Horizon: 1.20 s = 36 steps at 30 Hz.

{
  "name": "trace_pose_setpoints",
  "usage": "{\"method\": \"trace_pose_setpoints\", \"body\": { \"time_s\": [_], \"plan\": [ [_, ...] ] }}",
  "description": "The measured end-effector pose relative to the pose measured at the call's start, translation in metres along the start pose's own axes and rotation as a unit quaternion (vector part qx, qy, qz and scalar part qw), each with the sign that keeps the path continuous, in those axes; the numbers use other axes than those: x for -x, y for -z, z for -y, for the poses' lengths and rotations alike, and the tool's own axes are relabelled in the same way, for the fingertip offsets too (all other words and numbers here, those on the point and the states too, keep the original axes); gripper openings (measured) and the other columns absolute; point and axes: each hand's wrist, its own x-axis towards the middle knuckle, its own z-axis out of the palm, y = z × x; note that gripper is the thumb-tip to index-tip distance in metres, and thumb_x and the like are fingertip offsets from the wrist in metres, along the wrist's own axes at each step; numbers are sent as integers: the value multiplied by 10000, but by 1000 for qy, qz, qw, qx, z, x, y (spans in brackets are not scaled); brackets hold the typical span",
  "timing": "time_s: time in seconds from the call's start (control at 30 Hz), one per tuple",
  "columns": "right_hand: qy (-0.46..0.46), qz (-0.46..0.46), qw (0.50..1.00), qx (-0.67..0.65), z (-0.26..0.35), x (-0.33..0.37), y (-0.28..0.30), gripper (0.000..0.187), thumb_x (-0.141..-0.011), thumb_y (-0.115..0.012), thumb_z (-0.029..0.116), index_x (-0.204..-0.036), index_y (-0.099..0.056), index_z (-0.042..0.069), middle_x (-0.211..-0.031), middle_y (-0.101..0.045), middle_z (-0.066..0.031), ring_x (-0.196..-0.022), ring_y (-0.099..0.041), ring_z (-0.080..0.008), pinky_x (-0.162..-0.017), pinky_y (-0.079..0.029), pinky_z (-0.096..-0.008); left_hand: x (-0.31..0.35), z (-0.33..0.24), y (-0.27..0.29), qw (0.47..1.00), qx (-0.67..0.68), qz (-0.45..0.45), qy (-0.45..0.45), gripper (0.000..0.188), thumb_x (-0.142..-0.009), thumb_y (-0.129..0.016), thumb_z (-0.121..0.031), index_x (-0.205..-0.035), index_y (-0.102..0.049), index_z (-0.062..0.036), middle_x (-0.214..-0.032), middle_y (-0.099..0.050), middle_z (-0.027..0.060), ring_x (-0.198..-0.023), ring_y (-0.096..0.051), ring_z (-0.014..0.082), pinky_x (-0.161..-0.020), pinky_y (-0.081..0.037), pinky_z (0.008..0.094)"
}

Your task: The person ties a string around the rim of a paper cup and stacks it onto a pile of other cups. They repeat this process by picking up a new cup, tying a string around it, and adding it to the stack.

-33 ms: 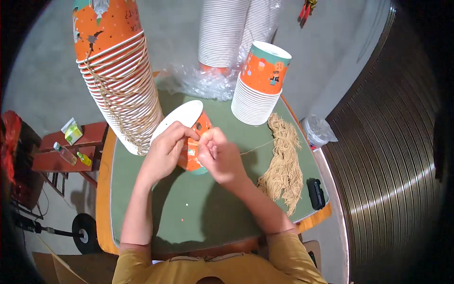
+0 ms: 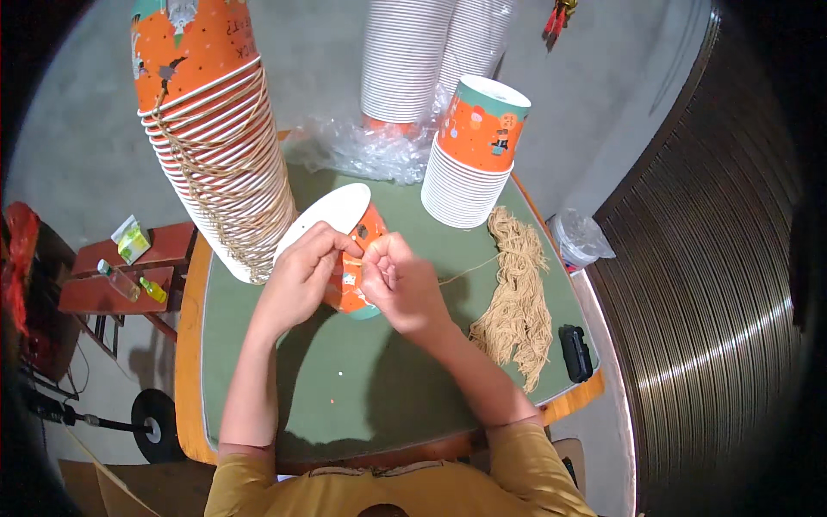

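Centrally, orange paper cup tilted on its side above green table, white rim leftward, gripped by left hand, right hand pinched on tan string at cup.

A small piecework workshop: tall stacks of orange paper cups and white-sided cups crowd a green-topped table beside a bundle of tan twine, crumpled plastic wrapping, a bare concrete floor and a corrugated metal shutter.
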Motion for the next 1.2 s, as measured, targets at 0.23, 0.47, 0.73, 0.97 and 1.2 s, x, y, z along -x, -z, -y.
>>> {"method": "trace_pose_setpoints", "body": {
  "time_s": [0.23, 0.47, 0.73, 0.97, 1.2],
  "plan": [
    [-62, -4, 998, 5, -7, -3, 8, 123, -846, -619, 68, -892, -513, 26, -683, -558, -80, -602, -562, -159, -580, -465, -325, -1, -6, -4, 1000, -11, -3, 1, 138, -922, -559, -139, -948, -621, -18, -859, -545, 73, -751, -554, 192, -675, -447, 315],
    [-28, 17, 999, 6, -12, -5, 7, 156, -847, -632, 113, -903, -515, 26, -682, -559, -88, -599, -569, -203, -575, -465, -345, -1, -8, -13, 1000, -14, -21, -15, 154, -911, -614, -131, -854, -604, 12, -831, -549, 80, -749, -561, 212, -681, -456, 319],
    [-24, 43, 997, 62, -8, -9, 14, 144, -837, -645, 118, -893, -545, 32, -702, -602, -139, -601, -607, -278, -574, -466, -376, 1, -13, -12, 998, -69, -6, -12, 143, -945, -563, -130, -890, -529, -3, -907, -516, 110, -825, -558, 287, -744, -464, 370],
    [-30, 43, 998, 42, -15, -10, 15, 105, -841, -663, 125, -861, -589, 53, -632, -561, -84, -541, -547, -183, -541, -437, -335, 2, -12, -8, 998, -67, 5, -18, 131, -935, -569, -118, -891, -523, -3, -936, -511, 114, -879, -550, 292, -780, -454, 385],
    [-86, 52, 993, -56, -21, -9, 16, 119, -875, -671, 142, -877, -609, 41, -601, -456, 40, -570, -414, -47, -525, -375, -264, 0, -6, -3, 996, -74, 11, -40, 130, -899, -612, -103, -894, -525, -6, -950, -508, 110, -885, -546, 279, -787, -454, 382]
  ]
}}
